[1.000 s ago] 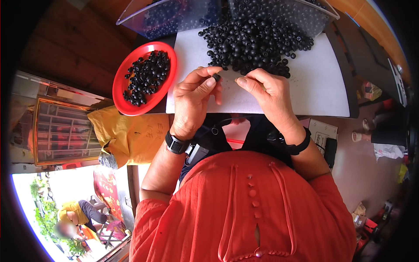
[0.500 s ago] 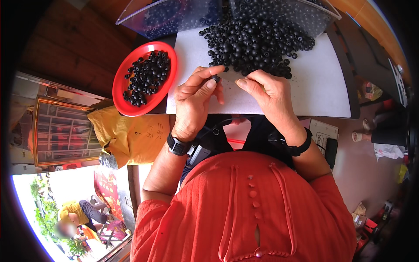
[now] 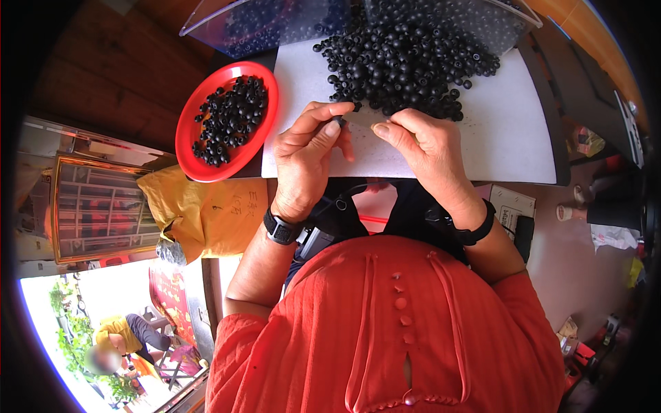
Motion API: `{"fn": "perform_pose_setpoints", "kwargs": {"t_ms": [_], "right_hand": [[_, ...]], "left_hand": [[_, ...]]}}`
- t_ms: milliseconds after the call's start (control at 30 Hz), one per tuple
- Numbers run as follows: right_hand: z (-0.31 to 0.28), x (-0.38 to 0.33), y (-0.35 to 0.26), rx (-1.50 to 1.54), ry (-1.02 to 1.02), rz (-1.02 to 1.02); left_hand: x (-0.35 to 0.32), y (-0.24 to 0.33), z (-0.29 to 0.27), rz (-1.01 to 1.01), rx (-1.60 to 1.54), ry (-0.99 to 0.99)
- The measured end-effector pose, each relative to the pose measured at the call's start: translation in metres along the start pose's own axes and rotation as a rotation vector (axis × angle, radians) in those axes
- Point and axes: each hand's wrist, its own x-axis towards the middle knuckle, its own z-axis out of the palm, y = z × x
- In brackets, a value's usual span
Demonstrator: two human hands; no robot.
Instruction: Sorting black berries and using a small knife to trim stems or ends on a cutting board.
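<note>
Fingers (image 3: 336,109) of the left hand (image 3: 299,165) are pinched around a small black bead (image 3: 341,121); on the right hand (image 3: 435,153), thumb and forefinger are pressed together, whether around anything cannot be told. Beyond, a black bead heap (image 3: 406,65) is spread on the white worktop (image 3: 513,138); more are held in a red plate (image 3: 184,141) leftward.

I see bare tabletop (image 3: 513,138) right of the right grip (image 3: 430,144), and a thinner lane between plate (image 3: 184,138) and pile (image 3: 406,62), ahead of the left grip (image 3: 303,148). The gap between both grips is open, but the pile blocks its far end. Two bins (image 3: 206,34) wall off the back, the left one just beyond the plate.
</note>
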Motion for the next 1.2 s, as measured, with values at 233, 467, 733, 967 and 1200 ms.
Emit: {"fn": "perform_pose_setpoints", "kwargs": {"t_ms": [233, 467, 733, 967, 1200], "right_hand": [[0.002, 0.0, 0.002, -0.063, 0.014, -0.07], [0.002, -0.005, 0.003, 0.067, 0.049, -0.031], [-0.001, -0.001, -0.006, 0.04, 0.016, 0.031], [-0.003, -0.008, -0.003, 0.099, 0.022, -0.032], [-0.011, -0.009, -0.001, 0.251, 0.121, 0.021]], "left_hand": [[0.001, 0.0, -0.001, -0.022, 0.003, 0.0], [0.001, 0.001, 0.002, -0.018, 0.03, -0.006], [-0.001, -0.001, -0.002, 0.03, 0.053, -0.005], [-0.003, -0.002, 0.004, 0.027, 0.1, 0.008], [-0.002, 0.05, -0.029, 0.159, 0.481, 0.284]]}}
